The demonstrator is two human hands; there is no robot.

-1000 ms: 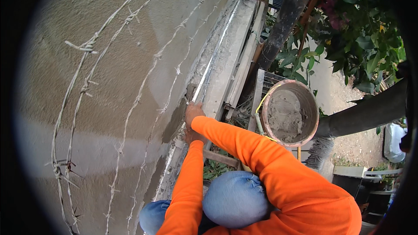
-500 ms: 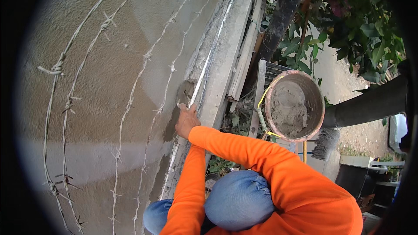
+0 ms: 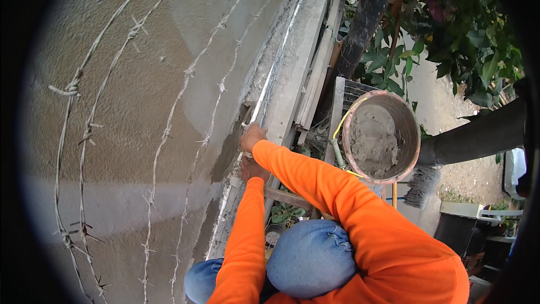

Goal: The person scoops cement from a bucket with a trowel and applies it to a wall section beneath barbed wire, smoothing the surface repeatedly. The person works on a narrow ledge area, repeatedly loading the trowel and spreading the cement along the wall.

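Note:
A thin white strip (image 3: 273, 70) runs along the foot of a rough grey-brown wall (image 3: 129, 152), beside a concrete ledge (image 3: 292, 56). My right hand (image 3: 254, 138) is closed around this strip, its thumb lying by the wall. Just below, nearer to me, my left hand (image 3: 251, 170) rests by the same line, close to the wall; its fingers are mostly hidden. Dark, wet-looking mortar (image 3: 226, 155) patches the wall beside both hands. Orange sleeves cover both arms.
Barbed wire strands (image 3: 188, 73) cross in front of the wall. To the right stands a bucket (image 3: 408, 152) with grey mortar in it, near a brush (image 3: 421, 186). A wooden bar (image 3: 289, 197) lies under my right forearm. Leafy branches (image 3: 478, 39) hang at the upper right.
My right hand has moved forward along the strip, away from me. My left hand, covered by the right before, now shows below it. The wooden bar has come into sight.

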